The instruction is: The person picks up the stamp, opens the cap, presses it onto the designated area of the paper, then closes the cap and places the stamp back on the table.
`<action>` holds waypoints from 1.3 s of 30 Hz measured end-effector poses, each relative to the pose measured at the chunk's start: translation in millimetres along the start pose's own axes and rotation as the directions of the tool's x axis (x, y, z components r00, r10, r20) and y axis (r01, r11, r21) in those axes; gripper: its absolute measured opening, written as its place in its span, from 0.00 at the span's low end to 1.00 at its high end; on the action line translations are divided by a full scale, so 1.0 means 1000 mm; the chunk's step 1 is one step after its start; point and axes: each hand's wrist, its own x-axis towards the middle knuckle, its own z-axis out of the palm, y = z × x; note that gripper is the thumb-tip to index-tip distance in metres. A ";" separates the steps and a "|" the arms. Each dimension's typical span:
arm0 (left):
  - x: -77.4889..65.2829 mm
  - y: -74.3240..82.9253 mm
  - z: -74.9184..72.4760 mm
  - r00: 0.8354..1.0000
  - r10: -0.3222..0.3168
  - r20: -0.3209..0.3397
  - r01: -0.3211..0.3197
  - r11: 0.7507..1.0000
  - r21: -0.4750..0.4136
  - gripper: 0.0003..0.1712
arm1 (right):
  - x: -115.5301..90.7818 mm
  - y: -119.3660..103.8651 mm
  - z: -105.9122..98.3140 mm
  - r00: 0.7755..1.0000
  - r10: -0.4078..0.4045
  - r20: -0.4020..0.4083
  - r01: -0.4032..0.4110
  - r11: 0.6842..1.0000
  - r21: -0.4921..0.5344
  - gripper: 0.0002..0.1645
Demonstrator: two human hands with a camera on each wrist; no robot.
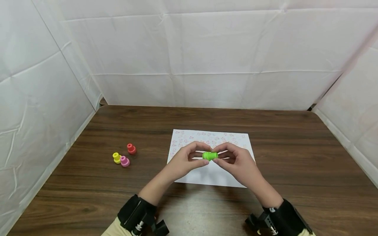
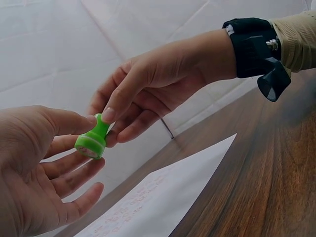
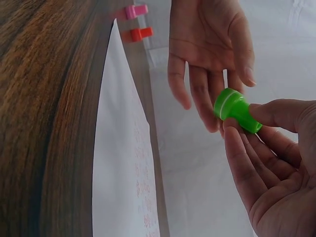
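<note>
A small green toy stamp [image 1: 210, 156] is held above a sheet of paper [image 1: 192, 177]. My right hand [image 1: 240, 162] pinches its narrow handle between thumb and fingers. The stamp's wide end points toward my left hand [image 1: 186, 159], and its round face shows a pinkish pattern in the left wrist view. Around that wide end, the left hand's thumb and fingers are spread; in the right wrist view the thumb tip stands apart from the stamp, with the fingers behind it. Small red prints cover the far part of the sheet.
On the table [image 1: 283, 147], to the left of the paper, stand a red stamp [image 1: 131, 149], a yellow stamp [image 1: 116, 158] and a pink stamp [image 1: 125, 161]. White sheeting [image 1: 206, 49] walls off the back and both sides. Each wrist wears a black camera band.
</note>
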 end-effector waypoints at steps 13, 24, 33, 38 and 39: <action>0.000 -0.002 0.001 1.000 -0.010 -0.017 0.010 0.999 0.032 0.22 | 0.000 -0.001 0.001 1.000 0.004 -0.004 -0.004 1.000 0.009 0.13; 0.000 -0.003 0.000 0.998 -0.028 -0.063 0.030 0.999 0.029 0.18 | 0.001 0.000 0.000 0.999 -0.013 -0.032 0.013 1.000 0.009 0.14; 0.000 -0.001 -0.002 0.987 -0.058 -0.151 0.059 0.998 0.003 0.15 | 0.001 -0.001 -0.005 0.998 0.026 -0.051 -0.025 1.000 0.017 0.13; 0.001 0.001 -0.010 0.974 -0.081 -0.212 0.078 0.997 -0.024 0.14 | 0.003 0.000 -0.017 0.996 0.049 -0.079 -0.044 0.997 0.063 0.14; 0.001 0.002 -0.011 0.973 -0.081 -0.218 0.077 0.997 -0.025 0.15 | 0.003 0.000 -0.020 0.995 0.057 -0.076 -0.051 0.995 0.080 0.14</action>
